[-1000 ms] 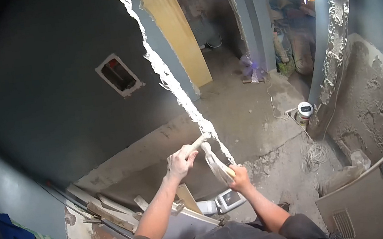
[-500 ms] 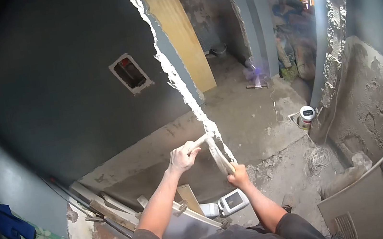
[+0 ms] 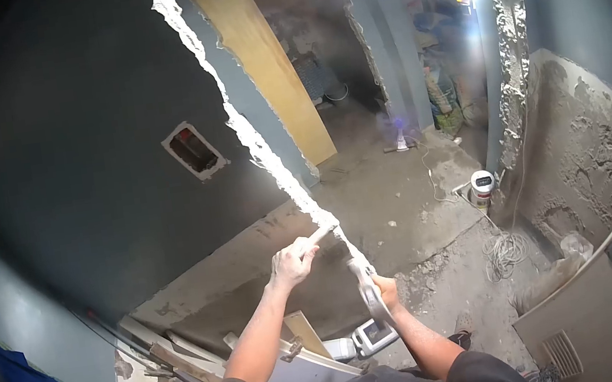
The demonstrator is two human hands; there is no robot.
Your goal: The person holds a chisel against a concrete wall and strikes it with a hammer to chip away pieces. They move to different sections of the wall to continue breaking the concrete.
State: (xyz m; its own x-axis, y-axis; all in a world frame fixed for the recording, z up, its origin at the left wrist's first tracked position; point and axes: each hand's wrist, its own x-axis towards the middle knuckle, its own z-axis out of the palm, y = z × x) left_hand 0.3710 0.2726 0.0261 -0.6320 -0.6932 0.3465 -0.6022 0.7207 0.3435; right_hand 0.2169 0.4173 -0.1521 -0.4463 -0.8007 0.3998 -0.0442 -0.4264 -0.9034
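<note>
A thin wall edge coated in rough white plaster runs diagonally down towards my hands. My left hand is closed round a pale, narrow tool, whose far end meets the plaster edge. On the other side of the edge, my right hand grips a whitish, elongated tool, held just below the plaster's lower end. What exact kind of tools they are cannot be made out.
A white bucket stands on the dusty floor near a coiled cord. White containers lie below my hands. A recessed box sits in the dark wall. Boards lean at lower left; a curved panel is at right.
My right hand's tool has swung down and away from the left-hand tool, which it was touching or overlapping. The camera view has shifted slightly.
</note>
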